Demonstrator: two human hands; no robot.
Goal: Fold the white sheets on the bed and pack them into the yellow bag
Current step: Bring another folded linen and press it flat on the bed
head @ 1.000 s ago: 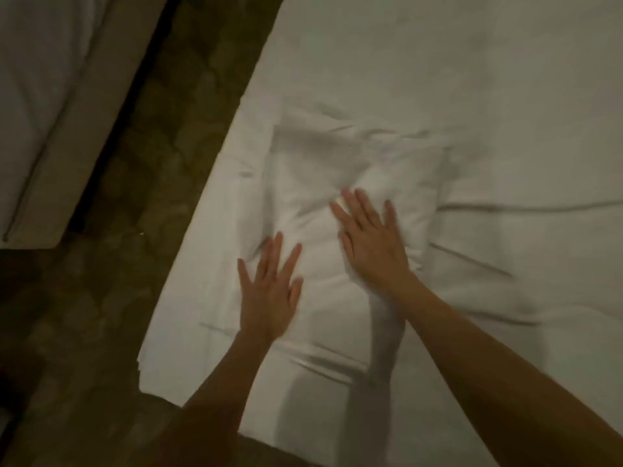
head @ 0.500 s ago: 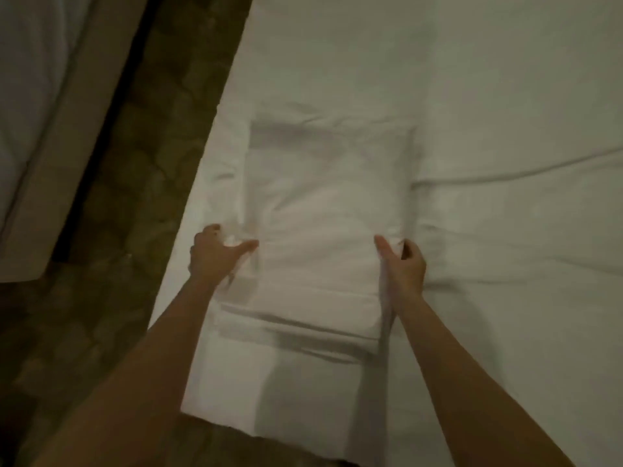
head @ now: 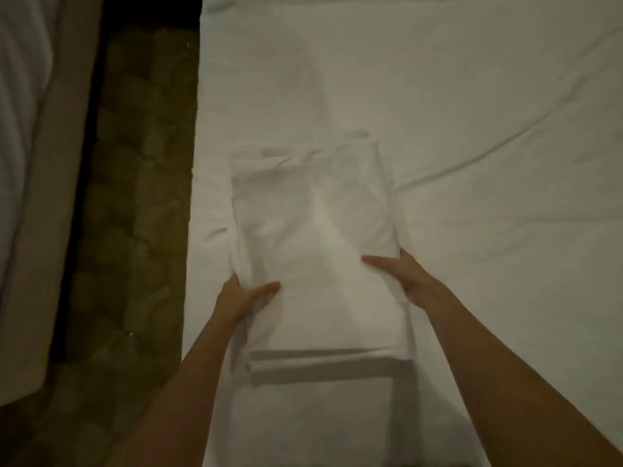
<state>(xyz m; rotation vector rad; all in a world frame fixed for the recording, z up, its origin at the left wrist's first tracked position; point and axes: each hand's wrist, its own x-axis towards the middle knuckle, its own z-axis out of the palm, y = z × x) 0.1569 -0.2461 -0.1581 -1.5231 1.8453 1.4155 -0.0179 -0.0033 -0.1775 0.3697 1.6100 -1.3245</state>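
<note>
Head view: left hand and right hand grip opposite sides of the folded white sheet, near end raised off the bed. Likely risk: unsupported middle sags, layers slide, folds open.

dim light; a dark patterned floor runs between the bed and a second bed at left.
</note>
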